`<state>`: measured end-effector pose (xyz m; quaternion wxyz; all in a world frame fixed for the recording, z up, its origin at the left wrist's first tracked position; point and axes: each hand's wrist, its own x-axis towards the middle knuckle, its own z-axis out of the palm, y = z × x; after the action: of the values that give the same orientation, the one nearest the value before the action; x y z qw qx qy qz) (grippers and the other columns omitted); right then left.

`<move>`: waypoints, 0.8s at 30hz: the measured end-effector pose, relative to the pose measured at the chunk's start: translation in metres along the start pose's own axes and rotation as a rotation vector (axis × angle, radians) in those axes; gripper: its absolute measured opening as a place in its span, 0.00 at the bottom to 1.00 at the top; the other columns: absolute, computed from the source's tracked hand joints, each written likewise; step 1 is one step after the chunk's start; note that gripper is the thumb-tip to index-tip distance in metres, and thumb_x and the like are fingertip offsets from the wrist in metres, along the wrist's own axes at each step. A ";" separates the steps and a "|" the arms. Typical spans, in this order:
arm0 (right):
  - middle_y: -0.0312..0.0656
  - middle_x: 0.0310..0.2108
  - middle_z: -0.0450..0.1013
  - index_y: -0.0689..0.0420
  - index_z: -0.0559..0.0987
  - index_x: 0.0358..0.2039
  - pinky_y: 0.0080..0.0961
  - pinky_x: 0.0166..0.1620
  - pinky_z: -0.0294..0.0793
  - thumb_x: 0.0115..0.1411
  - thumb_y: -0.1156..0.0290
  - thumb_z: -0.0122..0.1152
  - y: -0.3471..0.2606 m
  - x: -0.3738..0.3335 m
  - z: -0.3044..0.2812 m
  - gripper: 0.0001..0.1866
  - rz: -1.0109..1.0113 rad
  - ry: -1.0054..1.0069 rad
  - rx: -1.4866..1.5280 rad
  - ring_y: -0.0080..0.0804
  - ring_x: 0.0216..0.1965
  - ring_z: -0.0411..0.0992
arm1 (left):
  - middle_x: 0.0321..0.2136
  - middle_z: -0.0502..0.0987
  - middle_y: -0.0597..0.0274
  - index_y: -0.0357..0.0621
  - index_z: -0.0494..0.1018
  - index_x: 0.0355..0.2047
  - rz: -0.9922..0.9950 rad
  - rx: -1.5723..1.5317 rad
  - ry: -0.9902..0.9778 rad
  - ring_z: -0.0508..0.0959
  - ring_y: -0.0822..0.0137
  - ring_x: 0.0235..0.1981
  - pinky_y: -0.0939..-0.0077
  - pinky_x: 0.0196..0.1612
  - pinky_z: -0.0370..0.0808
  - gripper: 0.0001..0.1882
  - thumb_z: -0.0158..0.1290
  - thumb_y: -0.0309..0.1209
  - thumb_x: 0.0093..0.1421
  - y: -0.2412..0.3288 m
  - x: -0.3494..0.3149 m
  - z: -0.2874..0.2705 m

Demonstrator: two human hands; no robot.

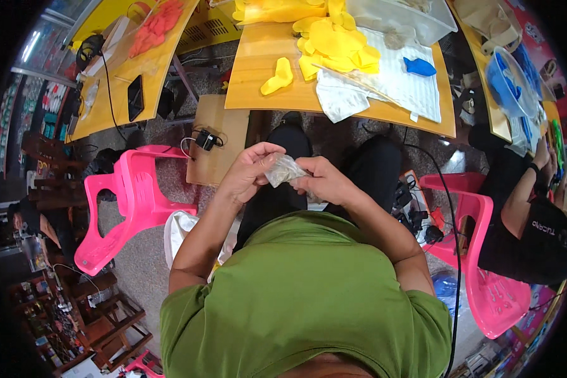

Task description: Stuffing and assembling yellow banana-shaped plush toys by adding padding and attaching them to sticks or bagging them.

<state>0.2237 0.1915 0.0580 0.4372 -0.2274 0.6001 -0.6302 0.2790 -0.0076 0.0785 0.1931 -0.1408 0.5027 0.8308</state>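
Observation:
Over my lap, both hands hold a small clear plastic bag [284, 169] with something greyish inside that I cannot make out. My left hand [251, 169] pinches the bag's left side between thumb and fingers. From the right, my right hand [324, 181] closes on its other side, fingers curled. Ahead of me on the wooden table [252, 69] lie a pile of yellow fabric pieces [337, 47] and one separate yellow sock-shaped piece [277, 77]. A thin wooden stick [359, 85] rests across a white cloth [416, 94], near a blue fish-shaped piece [419, 67].
Pink plastic chairs stand at left [129, 195] and right [479, 252]. A co-worker in black [529, 233] sits at far right, beside a table with a blue-filled plastic tub [510, 82]. The left table holds a phone [135, 98] and red pieces [157, 28]. A black cable [450, 201] hangs at my right.

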 end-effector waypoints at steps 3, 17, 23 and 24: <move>0.33 0.22 0.68 0.59 0.72 0.33 0.18 0.23 0.66 0.55 0.75 0.56 -0.008 -0.006 -0.003 0.05 0.135 -0.038 0.237 0.19 0.19 0.65 | 0.41 0.71 0.65 0.41 0.61 0.55 0.184 0.046 -0.082 0.72 0.71 0.41 0.77 0.49 0.69 0.34 0.62 0.22 0.47 -0.017 -0.001 0.005; 0.29 0.19 0.66 0.60 0.74 0.28 0.15 0.24 0.62 0.62 0.70 0.51 0.010 -0.006 0.000 0.08 0.075 0.065 -0.042 0.14 0.21 0.60 | 0.24 0.73 0.69 0.42 0.70 0.31 0.086 0.249 0.125 0.70 0.80 0.24 0.87 0.24 0.68 0.12 0.62 0.26 0.49 -0.033 0.002 -0.014; 0.29 0.24 0.69 0.60 0.74 0.39 0.13 0.25 0.63 0.55 0.70 0.61 0.010 -0.005 -0.006 0.12 0.051 -0.011 -0.190 0.13 0.22 0.63 | 0.21 0.71 0.71 0.44 0.69 0.29 0.130 0.147 0.005 0.68 0.82 0.19 0.89 0.20 0.64 0.09 0.60 0.25 0.51 -0.032 0.007 -0.013; 0.33 0.27 0.70 0.60 0.72 0.43 0.19 0.28 0.67 0.50 0.68 0.67 0.001 -0.005 -0.002 0.21 0.041 -0.030 -0.229 0.18 0.23 0.66 | 0.21 0.71 0.70 0.44 0.69 0.29 0.118 0.253 0.025 0.69 0.81 0.20 0.87 0.21 0.65 0.09 0.59 0.24 0.51 -0.031 0.005 -0.009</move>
<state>0.2250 0.1965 0.0581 0.4302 -0.2728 0.6659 -0.5450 0.2889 -0.0015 0.0484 0.1538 -0.0958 0.6134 0.7687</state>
